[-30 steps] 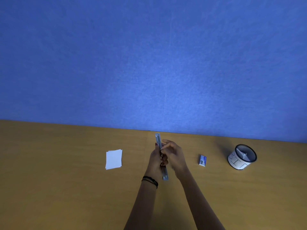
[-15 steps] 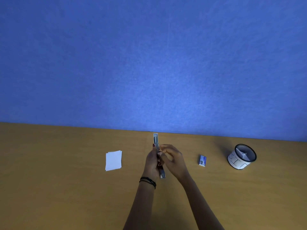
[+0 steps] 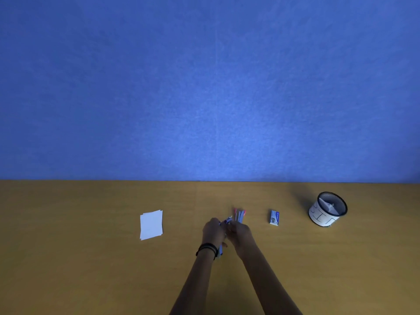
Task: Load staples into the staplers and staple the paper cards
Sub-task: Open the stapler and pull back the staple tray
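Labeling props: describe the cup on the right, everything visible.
The cup is a short round container with a dark rim and a white wrap bearing dark hand-drawn marks that cannot be read. It stands on the table, tilted in this wide-angle view, right of the small box. White crumpled paper-like contents show inside. Neither hand touches it.

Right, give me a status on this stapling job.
Done: nothing looks stapled; the cards lie loose in a stack, apart from the hands. In hand: left hand and right hand are closed together on a stapler, apparently mid-loading, though blur hides the details. The staple box sits on the table. Left: finish loading, then staple the cards.
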`<act>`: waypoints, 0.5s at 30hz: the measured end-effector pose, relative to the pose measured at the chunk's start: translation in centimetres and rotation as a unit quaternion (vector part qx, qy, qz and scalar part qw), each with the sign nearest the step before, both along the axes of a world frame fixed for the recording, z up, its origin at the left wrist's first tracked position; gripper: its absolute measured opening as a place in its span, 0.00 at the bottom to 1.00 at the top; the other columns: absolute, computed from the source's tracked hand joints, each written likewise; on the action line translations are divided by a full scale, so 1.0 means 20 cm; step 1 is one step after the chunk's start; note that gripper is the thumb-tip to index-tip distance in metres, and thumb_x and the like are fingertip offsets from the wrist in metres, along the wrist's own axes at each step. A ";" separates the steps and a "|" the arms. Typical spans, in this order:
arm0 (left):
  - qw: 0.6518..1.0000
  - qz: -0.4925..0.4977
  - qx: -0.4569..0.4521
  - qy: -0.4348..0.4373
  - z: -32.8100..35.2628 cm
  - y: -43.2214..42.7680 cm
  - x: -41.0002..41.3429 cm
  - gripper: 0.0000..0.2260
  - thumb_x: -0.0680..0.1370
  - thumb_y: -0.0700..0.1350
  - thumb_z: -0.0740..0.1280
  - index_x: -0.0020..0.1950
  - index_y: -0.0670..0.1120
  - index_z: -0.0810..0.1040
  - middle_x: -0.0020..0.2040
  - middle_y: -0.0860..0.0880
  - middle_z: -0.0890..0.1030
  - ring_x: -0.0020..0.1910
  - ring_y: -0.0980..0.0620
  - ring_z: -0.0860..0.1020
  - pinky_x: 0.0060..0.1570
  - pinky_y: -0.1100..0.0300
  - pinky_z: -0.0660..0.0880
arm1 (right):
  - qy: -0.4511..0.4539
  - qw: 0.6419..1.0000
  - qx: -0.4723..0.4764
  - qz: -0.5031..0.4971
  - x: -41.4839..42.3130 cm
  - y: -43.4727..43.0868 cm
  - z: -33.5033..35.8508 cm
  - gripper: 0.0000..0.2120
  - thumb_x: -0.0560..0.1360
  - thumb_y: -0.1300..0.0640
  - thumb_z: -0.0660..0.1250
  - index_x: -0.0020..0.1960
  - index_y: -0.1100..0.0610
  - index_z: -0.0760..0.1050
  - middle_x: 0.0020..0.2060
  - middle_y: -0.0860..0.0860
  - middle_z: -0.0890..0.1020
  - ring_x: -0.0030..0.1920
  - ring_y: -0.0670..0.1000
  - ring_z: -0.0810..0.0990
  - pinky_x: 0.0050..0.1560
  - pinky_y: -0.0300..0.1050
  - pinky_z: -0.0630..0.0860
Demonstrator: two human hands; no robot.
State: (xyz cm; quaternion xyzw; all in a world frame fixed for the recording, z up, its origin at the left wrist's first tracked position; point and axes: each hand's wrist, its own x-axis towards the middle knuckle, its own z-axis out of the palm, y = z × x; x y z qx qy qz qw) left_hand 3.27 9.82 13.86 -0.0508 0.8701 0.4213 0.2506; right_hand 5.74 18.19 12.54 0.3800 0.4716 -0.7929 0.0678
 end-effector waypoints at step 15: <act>0.946 -0.147 -0.011 0.290 -0.05 0.07 0.04 0.16 0.81 0.45 0.57 0.68 0.51 0.70 0.56 0.52 0.77 0.55 0.56 0.76 0.54 0.61 0.75 | 0.083 0.971 -0.167 -0.150 -0.06 0.11 0.00 0.12 0.80 0.61 0.56 0.45 0.62 0.77 0.32 0.52 0.83 0.37 0.49 0.80 0.39 0.39 0.77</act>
